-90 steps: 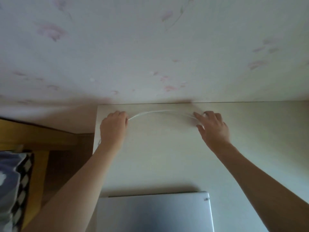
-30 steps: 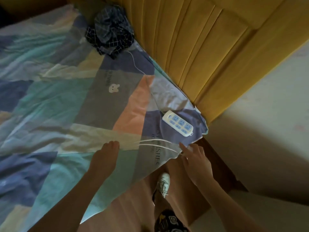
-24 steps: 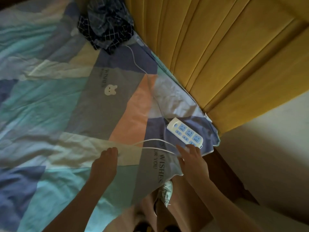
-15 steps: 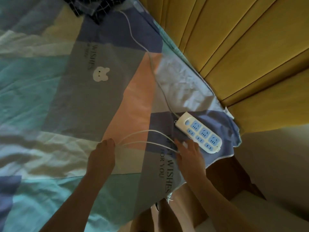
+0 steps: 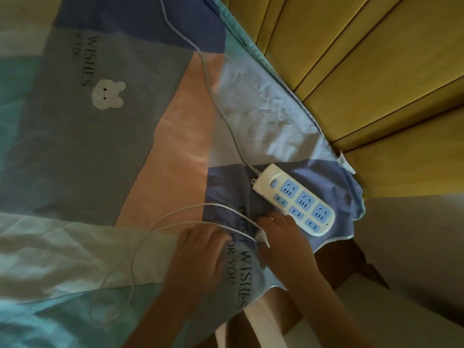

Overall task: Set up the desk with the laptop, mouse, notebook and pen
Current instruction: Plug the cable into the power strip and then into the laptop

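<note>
The right hand [image 5: 283,237], low and a bit right of the middle of the frame, pinched a small white plug [image 5: 262,236] at the end of a thin white cable [image 5: 180,212]. Its fingers were curled round the plug, and its fingertips were just beside the near edge of the white power strip [image 5: 295,199] with blue sockets. The left hand [image 5: 200,249], right next to it in the lower middle, had its fingers bent down over the same cable, but it was blurry, so I could not tell if it really gripped the cable or only rested on it. The cable ran out to the left in two long loops and dropped toward the bottom of the frame. The power strip lay on the corner of a patchwork blanket [image 5: 75,134] with a little white bear on it, and its own thicker cord [image 5: 213,96] went up to the top of the frame. Yellow padded panels [image 5: 364,71] filled the upper right. The laptop, mouse, notebook and pen were nowhere in view. The cable looked light, soft and floppy, so it would bend and tangle if pulled. The plug looked small and hard, so I think the best place to hold was the plug body, not the wire, while pushing it straight into a socket.
</note>
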